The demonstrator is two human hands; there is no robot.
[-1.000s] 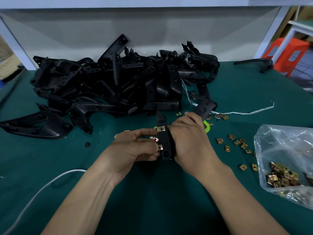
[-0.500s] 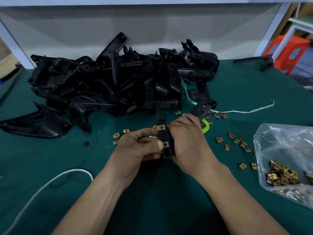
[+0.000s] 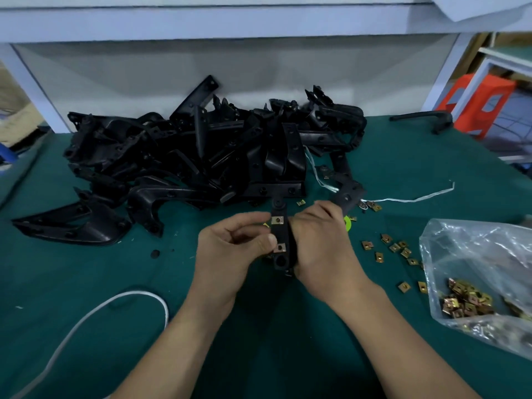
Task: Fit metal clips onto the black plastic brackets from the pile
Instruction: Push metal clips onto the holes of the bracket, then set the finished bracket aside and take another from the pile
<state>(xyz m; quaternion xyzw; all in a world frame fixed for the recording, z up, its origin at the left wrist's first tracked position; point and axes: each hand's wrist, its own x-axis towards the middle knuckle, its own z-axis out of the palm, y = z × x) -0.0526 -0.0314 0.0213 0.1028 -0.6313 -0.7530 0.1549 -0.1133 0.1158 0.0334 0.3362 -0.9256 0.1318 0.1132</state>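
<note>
Assembly workshop; bracket pile [image 3: 201, 156], clip bag [image 3: 475, 283] (green bench [image 3: 86, 283])

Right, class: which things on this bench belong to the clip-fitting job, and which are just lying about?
Job: held bracket, gripped by the right hand; lower clip, pinched by the left hand; upper clip, already on; bracket pile; loose clips; clip bag.

Lying about: white cable; string; green disc; orange stool.
</note>
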